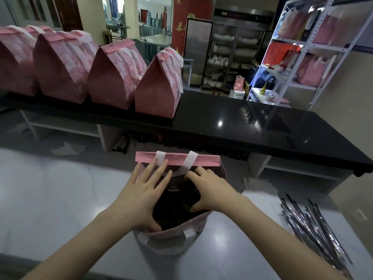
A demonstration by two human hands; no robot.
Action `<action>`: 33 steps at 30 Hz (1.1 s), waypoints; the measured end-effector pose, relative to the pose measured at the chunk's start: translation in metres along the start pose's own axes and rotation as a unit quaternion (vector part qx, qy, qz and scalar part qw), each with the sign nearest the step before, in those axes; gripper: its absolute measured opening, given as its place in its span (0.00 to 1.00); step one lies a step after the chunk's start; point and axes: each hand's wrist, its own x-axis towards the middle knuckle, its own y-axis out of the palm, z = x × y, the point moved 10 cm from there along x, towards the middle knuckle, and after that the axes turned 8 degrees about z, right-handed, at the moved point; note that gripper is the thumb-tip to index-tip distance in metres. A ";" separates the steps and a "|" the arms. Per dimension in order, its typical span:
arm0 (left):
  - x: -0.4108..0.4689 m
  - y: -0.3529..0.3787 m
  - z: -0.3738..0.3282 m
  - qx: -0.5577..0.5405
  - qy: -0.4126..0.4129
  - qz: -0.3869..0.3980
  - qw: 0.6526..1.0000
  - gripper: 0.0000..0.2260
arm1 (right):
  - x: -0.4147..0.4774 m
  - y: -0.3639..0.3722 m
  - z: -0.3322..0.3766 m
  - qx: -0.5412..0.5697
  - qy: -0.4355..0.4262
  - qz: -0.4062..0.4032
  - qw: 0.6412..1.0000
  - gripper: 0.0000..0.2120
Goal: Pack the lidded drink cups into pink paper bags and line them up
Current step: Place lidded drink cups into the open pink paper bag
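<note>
An open pink paper bag [177,161] with white handles stands on the pale marble table [50,199] in front of me. Its inside is dark, and a dark shape, perhaps a cup lid, shows there dimly. My left hand [141,190] lies flat over the bag's left side, fingers straight and reaching to the far rim. My right hand [210,190] reaches into the opening from the right with curled fingers; what they touch is hidden. Several closed pink bags [113,77] stand in a row on the black counter [242,122] behind.
Wrapped straws [314,225] lie in a heap on the table at the right. A white metal shelf [302,57] with more pink and red bags stands at the back right. A glass-door cabinet [222,57] stands behind the counter.
</note>
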 end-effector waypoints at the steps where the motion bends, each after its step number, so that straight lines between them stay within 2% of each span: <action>1: 0.000 0.001 -0.002 0.003 0.002 0.001 1.000 0.59 | 0.004 0.002 0.005 -0.008 -0.003 0.002 1.000 0.38; 5: 0.002 0.002 -0.006 0.000 0.004 -0.004 1.000 0.58 | 0.015 0.018 0.013 -0.042 0.005 0.021 0.999 0.39; 15: 0.010 0.007 0.003 -0.002 -0.011 0.009 1.000 0.57 | 0.030 0.041 0.017 -0.034 0.011 0.038 0.999 0.35; 22: 0.014 0.006 0.002 -0.029 0.005 0.017 0.999 0.63 | 0.045 0.045 0.028 -0.025 -0.014 0.045 0.999 0.44; 33: 0.039 0.003 0.022 -0.079 0.021 0.031 0.996 0.61 | 0.050 0.062 0.013 0.005 0.016 0.027 1.000 0.43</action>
